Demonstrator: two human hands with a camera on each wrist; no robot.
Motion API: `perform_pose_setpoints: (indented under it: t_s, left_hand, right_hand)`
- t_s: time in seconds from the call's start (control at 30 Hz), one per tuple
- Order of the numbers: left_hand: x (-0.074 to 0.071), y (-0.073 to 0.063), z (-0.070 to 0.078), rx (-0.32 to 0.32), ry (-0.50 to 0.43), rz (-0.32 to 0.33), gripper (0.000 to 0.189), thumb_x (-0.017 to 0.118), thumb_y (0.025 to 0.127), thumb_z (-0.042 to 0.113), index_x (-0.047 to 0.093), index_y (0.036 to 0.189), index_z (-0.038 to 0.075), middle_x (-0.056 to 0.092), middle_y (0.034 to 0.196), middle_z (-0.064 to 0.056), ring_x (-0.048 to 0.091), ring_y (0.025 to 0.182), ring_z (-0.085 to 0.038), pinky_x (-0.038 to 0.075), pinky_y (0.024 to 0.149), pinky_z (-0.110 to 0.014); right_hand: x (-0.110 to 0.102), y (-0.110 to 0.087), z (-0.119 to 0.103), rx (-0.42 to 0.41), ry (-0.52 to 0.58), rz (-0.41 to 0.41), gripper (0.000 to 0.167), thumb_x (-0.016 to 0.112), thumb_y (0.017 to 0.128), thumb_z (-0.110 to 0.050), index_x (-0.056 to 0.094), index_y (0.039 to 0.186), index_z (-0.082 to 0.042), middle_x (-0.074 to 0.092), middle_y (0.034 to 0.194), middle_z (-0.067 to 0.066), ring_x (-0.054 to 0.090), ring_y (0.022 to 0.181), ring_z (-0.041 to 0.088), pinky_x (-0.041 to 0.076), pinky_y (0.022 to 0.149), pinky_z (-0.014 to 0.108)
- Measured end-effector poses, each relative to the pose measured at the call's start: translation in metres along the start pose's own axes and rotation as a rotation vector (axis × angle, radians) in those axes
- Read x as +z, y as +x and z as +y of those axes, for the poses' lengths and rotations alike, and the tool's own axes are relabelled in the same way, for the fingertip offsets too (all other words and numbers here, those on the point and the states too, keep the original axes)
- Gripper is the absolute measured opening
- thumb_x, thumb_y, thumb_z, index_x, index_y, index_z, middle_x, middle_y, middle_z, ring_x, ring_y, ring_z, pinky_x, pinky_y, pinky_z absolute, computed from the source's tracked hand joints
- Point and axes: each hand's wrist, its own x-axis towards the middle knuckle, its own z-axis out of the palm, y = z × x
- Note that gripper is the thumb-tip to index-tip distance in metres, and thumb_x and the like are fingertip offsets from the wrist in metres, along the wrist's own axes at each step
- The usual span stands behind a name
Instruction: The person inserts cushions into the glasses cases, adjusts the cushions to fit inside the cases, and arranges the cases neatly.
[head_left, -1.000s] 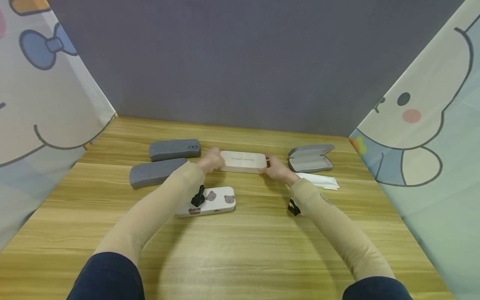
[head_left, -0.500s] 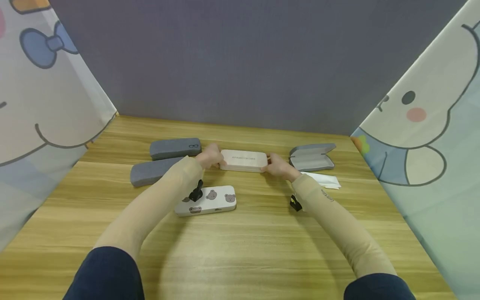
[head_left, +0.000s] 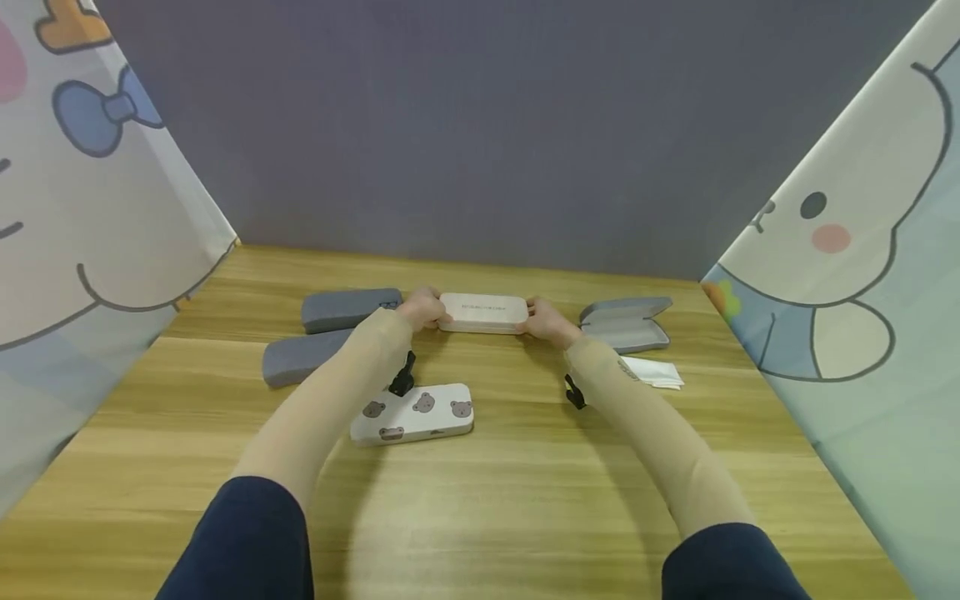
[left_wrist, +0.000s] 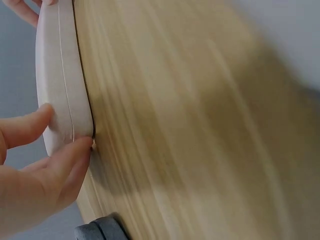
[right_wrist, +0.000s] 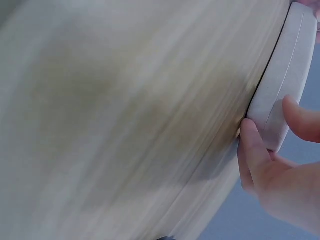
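Note:
A closed pale glasses case (head_left: 483, 312) with small lettering on its lid lies toward the back of the table, held at both ends. The left hand (head_left: 424, 308) grips its left end; in the left wrist view the thumb presses the top edge and the fingers (left_wrist: 75, 155) hold the lower side. At the right end, the right hand (head_left: 551, 322) pinches the case between thumb and fingers (right_wrist: 255, 145). The case's seam shows along its front side in both wrist views. Its underside is hidden.
Two grey glasses cases (head_left: 348, 308) (head_left: 300, 358) lie on the left. A white bear-print case (head_left: 420, 414) sits in front, partly behind the left forearm. On the right are an open grey case (head_left: 624, 327) and a folded white cloth (head_left: 654, 372). A grey panel (head_left: 480, 142) stands behind.
The pale case and both hands have shifted slightly toward the back of the table. Both hands keep their hold on its ends. The view has tilted a little.

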Motion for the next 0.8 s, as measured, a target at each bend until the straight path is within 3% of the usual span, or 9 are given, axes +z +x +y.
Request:
perform_pose_setpoints:
  t_s: [0.13,0.3,0.4,0.53,0.67,0.8]
  left_hand:
    - [0.002,0.006,0.003,-0.017,0.016,0.037,0.071,0.058,0.09,-0.006,0.021,0.15,-0.003,0.023,0.157,-0.019,0.034,0.141,-0.031,0.04,0.111,-0.04]
    - [0.004,0.017,0.006,-0.02,0.079,0.069,0.069,0.057,0.09,-0.005,0.023,0.15,-0.004,0.026,0.157,-0.019,0.042,0.127,-0.027,0.046,0.096,-0.035]
    - [0.004,0.021,0.006,-0.025,0.104,0.08,0.068,0.058,0.091,-0.003,0.024,0.149,-0.004,0.027,0.156,-0.018,0.044,0.124,-0.027,0.046,0.095,-0.034]
    - [0.004,0.025,0.007,-0.033,0.124,0.091,0.066,0.059,0.09,-0.002,0.027,0.148,-0.003,0.031,0.155,-0.018,0.048,0.116,-0.025,0.048,0.088,-0.034]
    - [0.004,0.028,0.007,-0.02,0.158,0.092,0.065,0.059,0.091,0.0,0.029,0.148,-0.003,0.034,0.153,-0.019,0.043,0.091,-0.021,0.045,0.077,-0.031]
    - [0.005,0.029,0.007,-0.007,0.175,0.107,0.064,0.058,0.092,0.001,0.028,0.148,-0.004,0.036,0.151,-0.02,0.044,0.094,-0.023,0.046,0.078,-0.032]
  right_hand:
    - [0.0,0.007,0.0,0.01,0.004,0.014,0.061,0.057,0.093,-0.001,0.026,0.145,0.007,0.037,0.146,0.028,0.043,0.131,0.037,0.042,0.105,0.04]
    - [0.0,0.015,0.0,0.009,0.035,0.031,0.065,0.054,0.092,0.001,0.02,0.147,0.007,0.035,0.147,0.03,0.045,0.128,0.035,0.044,0.092,0.031]
    - [0.0,0.018,0.001,0.007,0.057,0.03,0.066,0.053,0.092,0.003,0.018,0.147,0.007,0.034,0.147,0.03,0.046,0.127,0.034,0.044,0.085,0.026]
    - [-0.001,0.019,0.001,0.02,0.068,0.018,0.067,0.052,0.094,0.003,0.016,0.15,0.004,0.033,0.149,0.029,0.048,0.125,0.034,0.045,0.08,0.025]
    - [-0.003,0.017,0.0,0.045,0.043,0.029,0.068,0.054,0.095,-0.002,0.016,0.151,-0.001,0.032,0.152,0.025,0.046,0.129,0.032,0.044,0.082,0.027]
    - [-0.004,0.018,-0.002,0.043,0.056,0.026,0.069,0.053,0.096,-0.004,0.014,0.153,-0.003,0.027,0.154,0.024,0.044,0.133,0.032,0.042,0.079,0.028]
